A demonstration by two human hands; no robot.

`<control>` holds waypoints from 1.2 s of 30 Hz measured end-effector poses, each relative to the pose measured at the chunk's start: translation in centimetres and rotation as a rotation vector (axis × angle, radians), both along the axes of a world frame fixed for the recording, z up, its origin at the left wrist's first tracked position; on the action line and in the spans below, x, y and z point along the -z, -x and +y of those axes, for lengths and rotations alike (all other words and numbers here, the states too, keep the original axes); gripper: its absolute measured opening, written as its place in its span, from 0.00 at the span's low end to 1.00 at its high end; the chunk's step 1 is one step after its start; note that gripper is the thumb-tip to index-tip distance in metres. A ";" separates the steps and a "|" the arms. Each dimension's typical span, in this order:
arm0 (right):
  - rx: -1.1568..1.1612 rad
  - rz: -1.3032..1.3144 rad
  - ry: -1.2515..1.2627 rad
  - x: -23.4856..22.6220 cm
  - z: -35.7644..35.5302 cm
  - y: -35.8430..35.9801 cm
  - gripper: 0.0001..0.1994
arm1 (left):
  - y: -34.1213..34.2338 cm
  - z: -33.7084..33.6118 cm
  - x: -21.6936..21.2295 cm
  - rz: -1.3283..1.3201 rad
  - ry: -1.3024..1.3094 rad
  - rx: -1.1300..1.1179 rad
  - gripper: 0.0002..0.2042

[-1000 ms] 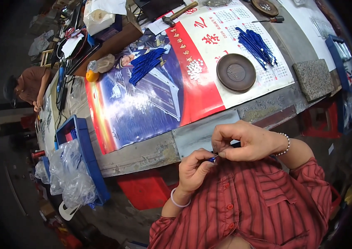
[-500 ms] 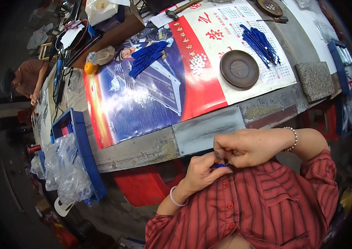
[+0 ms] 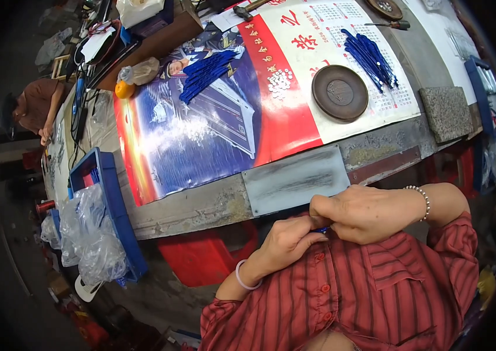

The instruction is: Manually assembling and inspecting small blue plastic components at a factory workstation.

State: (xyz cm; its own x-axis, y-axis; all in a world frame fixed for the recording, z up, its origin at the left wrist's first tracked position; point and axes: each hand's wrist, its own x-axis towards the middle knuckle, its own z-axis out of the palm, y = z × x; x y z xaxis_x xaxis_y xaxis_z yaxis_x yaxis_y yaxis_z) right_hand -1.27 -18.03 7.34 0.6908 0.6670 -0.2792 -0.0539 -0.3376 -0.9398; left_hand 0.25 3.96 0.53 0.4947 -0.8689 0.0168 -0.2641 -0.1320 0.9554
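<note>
Two hands are meeting just off the worktop's (image 3: 198, 221) near edge, in front of a striped shirt (image 3: 330, 281). The left hand (image 3: 286, 243) is pinching a small blue piece (image 3: 321, 230) between thumb and fingers, with only a sliver showing. The right hand (image 3: 366, 214) is pressing up beside it with fingers curled; whether its grip is also grasping the piece I cannot tell, since knuckles are hiding the tips. The wearer is probably holding the work low and close so that each hand is steadying the other.

Directly beyond the hands, a metal plate (image 3: 294, 180) is lying along the near edge, perhaps serving as a rubbing surface, judging by its dark smears. Behind it a poster (image 3: 289, 137) is covering the worktop's middle, likely giving small things a smooth bed. On it, white bits (image 3: 280, 83) are sitting in one loose heap, probably for easy picking. A left bundle (image 3: 206, 76) and a right bundle (image 3: 369, 61) of blue strands are lying well apart, their strands roughly aligned, presumably against tangling. A dark dish (image 3: 340, 92) is resting between the heap and the right bundle. A hammer (image 3: 248, 9) and a screwdriver (image 3: 397, 25) are lying toward the far edge, perhaps out of the way.
</note>
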 end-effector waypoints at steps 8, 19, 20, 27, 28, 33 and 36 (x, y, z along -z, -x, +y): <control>0.008 0.160 -0.106 0.4 -0.5 -0.7 0.08 | 0.2 -0.7 0.5 0.163 0.027 -0.070 0.14; 0.006 -0.108 -0.030 -0.2 0.1 0.4 0.12 | -0.5 -0.2 -0.8 0.276 0.011 0.053 0.10; -0.014 -0.107 0.042 -0.2 0.1 0.5 0.13 | -0.6 -0.4 -0.9 0.277 0.009 0.057 0.11; 0.228 -0.128 -0.052 0.2 0.0 0.2 0.14 | 0.3 -0.2 -1.9 0.390 0.026 -0.156 0.09; 0.248 -0.131 -0.026 0.3 -0.2 0.2 0.12 | 0.1 -0.4 -2.4 0.358 0.001 -0.196 0.09; 0.294 -0.173 0.038 0.6 -0.5 0.7 0.10 | 0.4 -1.1 -1.6 0.364 0.064 -0.262 0.08; 0.297 -0.275 0.069 0.9 -0.5 0.9 0.09 | 0.6 -1.4 -1.0 0.343 0.099 -0.273 0.08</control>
